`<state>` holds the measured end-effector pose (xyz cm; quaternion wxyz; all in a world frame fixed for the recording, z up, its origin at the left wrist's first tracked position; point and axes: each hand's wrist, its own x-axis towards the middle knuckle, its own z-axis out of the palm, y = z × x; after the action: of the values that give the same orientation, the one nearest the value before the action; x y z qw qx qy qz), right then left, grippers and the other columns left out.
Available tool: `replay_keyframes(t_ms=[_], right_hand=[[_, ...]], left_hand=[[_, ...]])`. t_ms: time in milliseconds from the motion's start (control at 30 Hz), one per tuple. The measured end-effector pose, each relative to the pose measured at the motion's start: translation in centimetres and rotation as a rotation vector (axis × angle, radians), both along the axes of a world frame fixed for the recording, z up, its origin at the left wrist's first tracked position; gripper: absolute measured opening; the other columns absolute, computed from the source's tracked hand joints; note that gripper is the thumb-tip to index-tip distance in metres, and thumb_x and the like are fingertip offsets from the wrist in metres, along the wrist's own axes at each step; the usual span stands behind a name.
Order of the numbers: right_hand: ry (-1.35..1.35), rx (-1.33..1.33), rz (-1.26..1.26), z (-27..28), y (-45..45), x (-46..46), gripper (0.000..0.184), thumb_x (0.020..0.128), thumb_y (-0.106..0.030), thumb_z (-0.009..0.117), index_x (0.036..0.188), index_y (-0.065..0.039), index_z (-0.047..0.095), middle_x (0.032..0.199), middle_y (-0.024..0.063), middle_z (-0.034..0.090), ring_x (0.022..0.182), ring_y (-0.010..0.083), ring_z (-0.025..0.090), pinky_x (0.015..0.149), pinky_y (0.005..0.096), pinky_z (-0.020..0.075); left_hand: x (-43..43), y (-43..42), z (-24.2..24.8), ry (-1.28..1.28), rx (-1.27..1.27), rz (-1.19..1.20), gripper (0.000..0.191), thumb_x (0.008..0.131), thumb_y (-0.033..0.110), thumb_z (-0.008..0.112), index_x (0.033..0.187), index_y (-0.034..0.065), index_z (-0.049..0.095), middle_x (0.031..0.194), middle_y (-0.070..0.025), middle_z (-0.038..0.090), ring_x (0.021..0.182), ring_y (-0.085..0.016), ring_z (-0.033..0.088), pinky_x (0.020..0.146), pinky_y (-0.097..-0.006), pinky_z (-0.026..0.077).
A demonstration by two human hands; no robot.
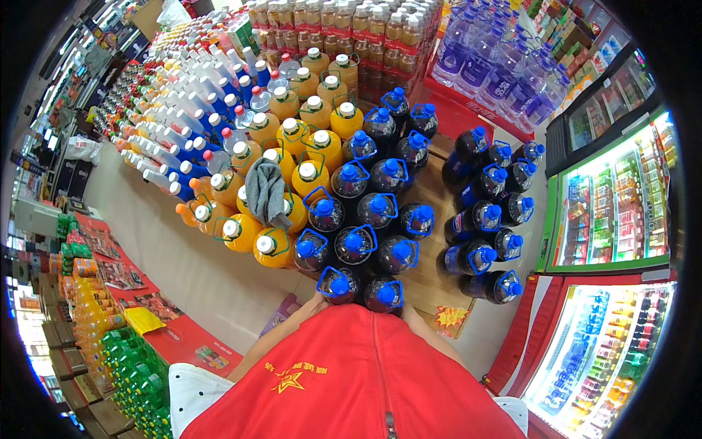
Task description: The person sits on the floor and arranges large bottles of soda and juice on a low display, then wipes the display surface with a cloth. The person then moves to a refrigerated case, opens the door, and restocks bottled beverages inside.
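Observation:
My left hand (317,303) is beside the lower part of a dark cola bottle (335,286) with a blue cap and carry handle, its fingers mostly hidden. On the other side, my right hand (408,311) shows only a sliver next to a second cola bottle (384,296); my red vest (351,373) covers part of it. Whether either hand grips a bottle cannot be made out. More cola bottles (378,206) stand upright in a close group ahead. To their left are orange drink bottles (310,173) with white caps, and a grey cloth (265,189) lies over some of them.
Brown cardboard (433,255) lies right of the group, with another row of cola bottles (477,219) beyond it. Lit drinks coolers (609,214) line the right. Purple-labelled water bottles (493,71) stand at the back right. Green bottles (134,373) flank a red display (181,337) at left.

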<state>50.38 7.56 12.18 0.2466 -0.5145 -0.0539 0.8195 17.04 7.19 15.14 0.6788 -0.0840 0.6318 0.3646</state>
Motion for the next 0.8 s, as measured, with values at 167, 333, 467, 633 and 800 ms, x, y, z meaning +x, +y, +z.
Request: replay_keyframes(t_ms=[167,333,467,633,800], right_hand=[[-0.025,0.001,-0.031,0.0,-0.7,0.3,0.049,0.098,-0.032,0.054,0.137,-0.004,0.049,0.136,0.0154,0.055,0.121,0.026,0.054,0.104,0.0415,0.0433],[-0.043,0.003,-0.058,0.1,-1.0,0.3,0.049,0.098,-0.033,0.054,0.137,-0.003,0.048,0.136,0.0159,0.054,0.122,0.0263,0.054,0.104,0.0416,0.0425],[-0.057,0.001,-0.081,-0.1,-1.2,0.3,0.05,0.098,-0.034,0.054,0.138,-0.003,0.048,0.136,0.0163,0.054,0.123,0.0265,0.053,0.104,0.0417,0.0419],[-0.073,0.001,-0.105,-0.4,-1.4,0.2,0.051,0.098,-0.034,0.054,0.138,-0.003,0.048,0.137,0.0168,0.053,0.124,0.0267,0.053,0.105,0.0417,0.0412],[-0.089,0.003,-0.137,-0.7,-1.5,0.3,0.052,0.099,-0.035,0.054,0.138,-0.002,0.047,0.137,0.0173,0.053,0.125,0.027,0.052,0.105,0.0418,0.0404]], left_hand=[[-0.4,0.0,-0.1,0.002,0.005,-0.013,0.033,0.1,0.028,0.046,0.12,0.0026,0.054,0.105,-0.0094,0.059,0.093,-0.021,0.057,0.082,-0.0349,0.048],[-0.7,0.1,-0.1,-0.001,0.014,-0.021,0.035,0.1,0.029,0.046,0.122,0.0024,0.053,0.108,-0.0101,0.058,0.095,-0.022,0.056,0.084,-0.036,0.047],[-0.8,0.3,-0.2,-0.003,0.021,-0.029,0.036,0.1,0.029,0.045,0.123,0.0023,0.052,0.11,-0.0107,0.057,0.097,-0.023,0.055,0.086,-0.0369,0.046],[-1.1,0.1,-0.1,-0.007,0.03,-0.039,0.038,0.1,0.03,0.045,0.124,0.0021,0.051,0.113,-0.0115,0.056,0.1,-0.024,0.055,0.088,-0.038,0.045],[-1.3,-0.4,0.1,-0.007,0.042,-0.038,0.039,0.101,0.031,0.044,0.126,0.002,0.05,0.116,-0.0122,0.055,0.103,-0.025,0.054,0.09,-0.0392,0.044]])
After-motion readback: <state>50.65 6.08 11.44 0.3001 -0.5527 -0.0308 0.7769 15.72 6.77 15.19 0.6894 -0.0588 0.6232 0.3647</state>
